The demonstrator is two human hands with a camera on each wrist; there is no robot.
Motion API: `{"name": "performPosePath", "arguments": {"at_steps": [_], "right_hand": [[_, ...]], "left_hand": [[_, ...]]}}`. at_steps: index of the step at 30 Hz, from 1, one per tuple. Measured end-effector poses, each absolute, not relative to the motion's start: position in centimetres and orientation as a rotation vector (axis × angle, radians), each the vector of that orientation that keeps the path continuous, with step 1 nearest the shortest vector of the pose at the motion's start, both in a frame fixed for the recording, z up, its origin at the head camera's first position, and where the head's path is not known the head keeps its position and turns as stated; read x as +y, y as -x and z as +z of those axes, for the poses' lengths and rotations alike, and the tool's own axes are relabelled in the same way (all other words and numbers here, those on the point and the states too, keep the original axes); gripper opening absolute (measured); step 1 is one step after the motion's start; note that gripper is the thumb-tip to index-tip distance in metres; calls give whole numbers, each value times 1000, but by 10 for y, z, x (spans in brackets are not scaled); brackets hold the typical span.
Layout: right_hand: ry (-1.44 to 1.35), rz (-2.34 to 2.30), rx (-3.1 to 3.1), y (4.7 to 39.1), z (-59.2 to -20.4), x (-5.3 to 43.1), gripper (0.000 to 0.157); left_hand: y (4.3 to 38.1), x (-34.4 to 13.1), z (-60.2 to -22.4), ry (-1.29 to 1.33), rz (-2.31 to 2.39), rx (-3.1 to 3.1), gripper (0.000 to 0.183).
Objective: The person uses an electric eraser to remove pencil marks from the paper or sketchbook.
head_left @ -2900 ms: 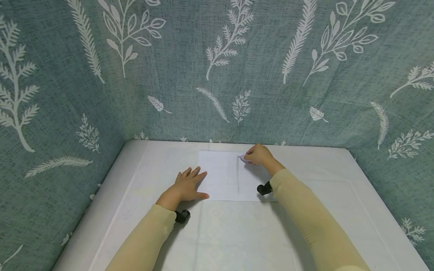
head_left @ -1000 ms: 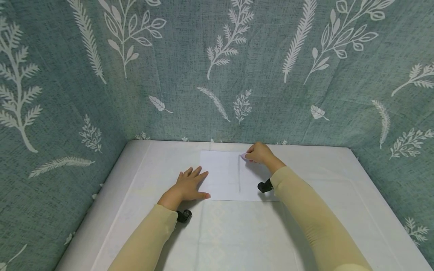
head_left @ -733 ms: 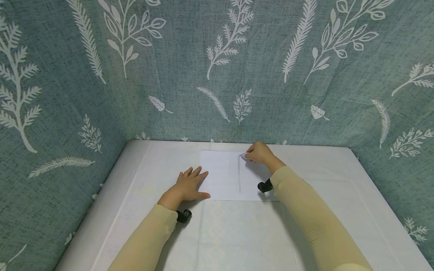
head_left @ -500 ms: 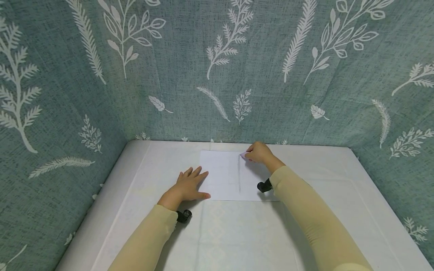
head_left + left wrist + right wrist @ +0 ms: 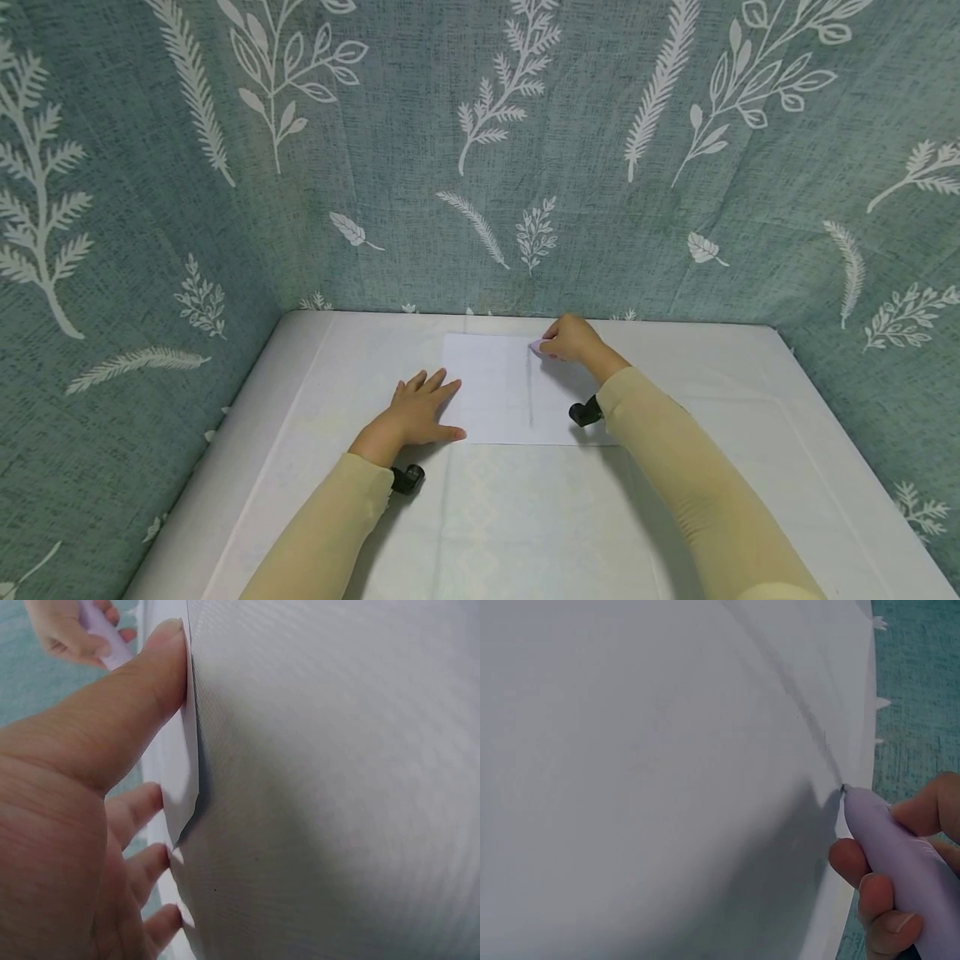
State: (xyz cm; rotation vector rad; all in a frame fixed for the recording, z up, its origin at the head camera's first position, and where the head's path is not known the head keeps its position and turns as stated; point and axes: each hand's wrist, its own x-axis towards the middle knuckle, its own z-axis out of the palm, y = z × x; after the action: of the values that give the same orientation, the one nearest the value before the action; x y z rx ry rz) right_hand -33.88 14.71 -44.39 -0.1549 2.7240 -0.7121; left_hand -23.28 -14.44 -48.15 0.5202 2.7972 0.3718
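A white sheet of paper [image 5: 487, 392] lies on the white-covered table, with a smudgy grey line [image 5: 791, 684] running across it from near to far. My right hand [image 5: 572, 340] pinches a thick lavender pen-shaped tool [image 5: 892, 847] with a rounded nose and a small dark tip. That tip meets the line's far end, near the paper's far edge. My left hand [image 5: 411, 412] lies spread at the paper's left side, its thumb [image 5: 154, 675] on the near left corner. This corner curls up slightly from the cloth in the left wrist view.
The white cloth [image 5: 525, 525] covers the table up to its far edge. Teal fabric with white leaf prints [image 5: 405, 167] hangs behind and at both sides. Each wrist wears a small black camera, such as the left one [image 5: 407, 479].
The tool's tip shifts slightly back and forth at the line's far end, most recently a little nearer. My left hand keeps its place, and the line looks the same.
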Motion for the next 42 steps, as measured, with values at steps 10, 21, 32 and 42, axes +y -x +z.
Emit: {"name": "performPosePath", "arguments": {"at_steps": [10,21,32,42], "right_hand": [[155,-698,2703,339,-443,148,31],[164,-708,2696,340,-443,147,30],[125,-756,2686,340,-446,149,30],[133,-816,2705,334,-451,167,33]], "left_hand": [[233,-145,-482,-526,370,2801,92],[234,-145,-481,-525,363,2796,92],[232,-143,-477,-535,376,2800,91],[233,-144,-480,-527,365,2792,92]]}}
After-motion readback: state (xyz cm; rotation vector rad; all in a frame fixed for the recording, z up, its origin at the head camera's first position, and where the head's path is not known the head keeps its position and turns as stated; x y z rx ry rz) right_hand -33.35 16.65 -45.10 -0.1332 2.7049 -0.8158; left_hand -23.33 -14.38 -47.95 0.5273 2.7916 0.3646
